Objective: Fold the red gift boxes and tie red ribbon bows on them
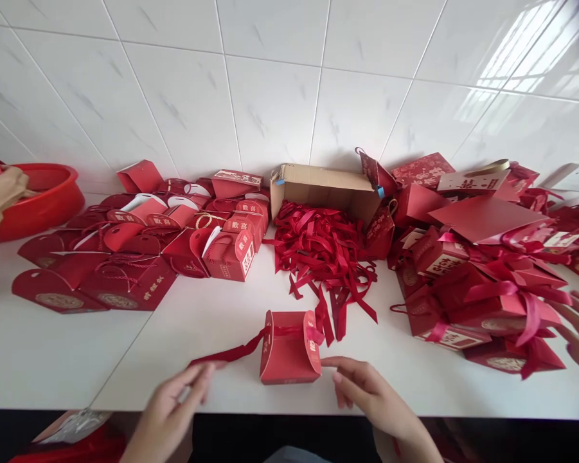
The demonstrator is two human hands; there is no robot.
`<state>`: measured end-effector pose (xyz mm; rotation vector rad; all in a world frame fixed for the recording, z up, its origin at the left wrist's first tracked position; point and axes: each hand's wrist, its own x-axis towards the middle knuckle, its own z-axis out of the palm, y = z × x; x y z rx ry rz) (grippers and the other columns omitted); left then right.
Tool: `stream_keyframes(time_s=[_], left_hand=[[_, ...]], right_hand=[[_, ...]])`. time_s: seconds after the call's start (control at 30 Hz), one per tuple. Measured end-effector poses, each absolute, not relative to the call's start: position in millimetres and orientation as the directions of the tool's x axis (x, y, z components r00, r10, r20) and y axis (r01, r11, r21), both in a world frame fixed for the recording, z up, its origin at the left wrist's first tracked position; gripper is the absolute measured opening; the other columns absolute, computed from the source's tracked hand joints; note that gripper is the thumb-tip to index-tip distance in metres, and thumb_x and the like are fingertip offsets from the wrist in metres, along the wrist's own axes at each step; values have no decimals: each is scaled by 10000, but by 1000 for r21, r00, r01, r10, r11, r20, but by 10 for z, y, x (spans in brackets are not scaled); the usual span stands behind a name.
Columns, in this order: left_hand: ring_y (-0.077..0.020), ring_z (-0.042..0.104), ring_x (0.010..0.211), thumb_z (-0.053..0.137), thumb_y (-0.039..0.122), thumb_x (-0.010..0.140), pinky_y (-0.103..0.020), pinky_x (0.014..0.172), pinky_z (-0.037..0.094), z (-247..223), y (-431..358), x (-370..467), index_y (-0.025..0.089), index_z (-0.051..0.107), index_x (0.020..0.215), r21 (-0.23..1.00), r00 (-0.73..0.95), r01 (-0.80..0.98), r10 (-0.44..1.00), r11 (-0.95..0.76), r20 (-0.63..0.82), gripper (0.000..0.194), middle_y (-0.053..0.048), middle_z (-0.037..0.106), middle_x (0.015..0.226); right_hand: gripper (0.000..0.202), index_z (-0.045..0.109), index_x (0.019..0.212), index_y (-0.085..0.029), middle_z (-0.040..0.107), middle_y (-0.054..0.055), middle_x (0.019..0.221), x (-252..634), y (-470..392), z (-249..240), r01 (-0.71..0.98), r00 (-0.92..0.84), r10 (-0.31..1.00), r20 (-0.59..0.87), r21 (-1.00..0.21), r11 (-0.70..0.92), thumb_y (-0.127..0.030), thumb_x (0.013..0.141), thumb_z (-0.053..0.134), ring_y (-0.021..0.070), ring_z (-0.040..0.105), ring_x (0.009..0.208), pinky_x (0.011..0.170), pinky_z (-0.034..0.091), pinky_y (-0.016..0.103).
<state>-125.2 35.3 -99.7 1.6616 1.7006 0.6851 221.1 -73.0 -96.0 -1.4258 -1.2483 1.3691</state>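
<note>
The red gift box (285,360) stands on the tabletop (222,308), in front of the heap of loose ribbons (322,235), with a dark red ribbon (231,355) passing across its top between the curved flaps (313,357). The left hand (171,399) has its grip at the ribbon's long tail; I cannot tell whether it is pinched. The right hand's (371,389) grip is apart, an index fingertip against the box's side. Good handling probably means steadying the box there, drawing gently, keeping the ribbon flat and evening its tails.
</note>
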Motion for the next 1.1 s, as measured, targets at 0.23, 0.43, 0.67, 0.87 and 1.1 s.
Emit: stream_keyframes(time_s=[0.23, 0.43, 0.67, 0.87, 1.1], left_hand=[[-193, 542, 534, 460, 539, 917, -301, 616, 506, -1011, 60, -670, 264, 585, 1318, 885, 467, 464, 836, 44, -287, 503, 32, 504, 545], [-262, 626, 1045, 532, 562, 887, -392, 970, 454, -1034, 272, -418, 337, 286, 1517, 977, 179, 137, 966, 163, -186, 713, -52, 684, 1081], [-224, 658, 1025, 790, 343, 737, -319, 828, 554, -1054, 431, -377, 339, 561, 1332, 795, 250, -534, 952, 288, -177, 637, -63, 654, 1256], [-116, 632, 591, 895, 293, 593, -213, 579, 530, -952, 412, -377, 196, 731, 867, 857, 117, -485, 984, 176, -136, 334, 9, 673, 686], [-171, 628, 553, 804, 507, 655, -262, 537, 524, -775, 464, -336, 155, 632, 575, 930, 9, -336, 988, 147, -153, 400, -25, 633, 525]], right_hand=[[582, 501, 1383, -208, 518, -18, 649, 1875, -653, -1193, 25, -48, 960, -275, -961, -275, -592, 951, 429, 117, 410, 539, 527, 360, 243], [388, 670, 1126, -261, 479, -23, 682, 1729, -478, -1275, -262, 93, 980, -175, -954, -146, -559, 898, 571, 108, 378, 581, 550, 354, 231], [274, 694, 1092, -337, 592, 24, 965, 1663, -347, -1328, -670, 265, 962, -60, -729, 140, -388, 825, 734, 160, 520, 876, 763, 468, 272], [319, 717, 1050, -332, 604, -20, 799, 1694, -289, -1140, -744, 307, 948, -85, -642, 184, -315, 748, 816, 106, 537, 712, 717, 490, 230], [191, 756, 844, -215, 656, -5, 794, 1731, -226, -1005, -748, 408, 891, -200, -633, 201, -386, 766, 793, 73, 540, 606, 604, 502, 197]])
